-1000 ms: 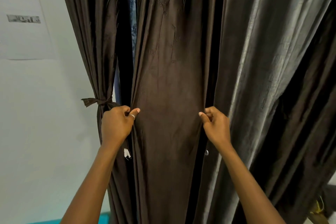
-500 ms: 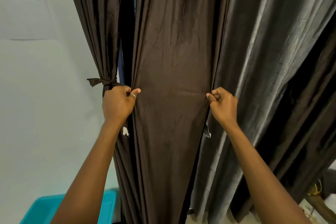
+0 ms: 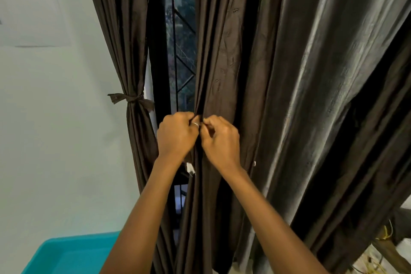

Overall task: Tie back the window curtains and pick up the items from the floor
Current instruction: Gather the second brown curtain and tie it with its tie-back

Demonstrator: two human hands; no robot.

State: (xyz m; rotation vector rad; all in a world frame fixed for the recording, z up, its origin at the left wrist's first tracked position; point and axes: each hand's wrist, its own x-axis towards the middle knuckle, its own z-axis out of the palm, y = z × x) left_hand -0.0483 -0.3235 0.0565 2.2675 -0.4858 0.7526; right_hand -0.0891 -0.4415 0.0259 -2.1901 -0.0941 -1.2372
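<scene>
pale floor [image 3: 361, 260] shows only as a small patch bottom right; thin yellowish strands [image 3: 371, 267] lie on it; dark brown wooden bar [image 3: 388, 253] slants over it, contact unclear; teal plastic tub [image 3: 73, 253] bottom left, base out of frame, support can't be told

Soft indoor light, sheen on curtain [image 3: 311, 95], edges warped.

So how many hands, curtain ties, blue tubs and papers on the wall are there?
Hands: 2, the left hand and right hand, both pinching the brown curtain
Curtain ties: 1
Blue tubs: 1
Papers on the wall: 1
Total: 5
</scene>
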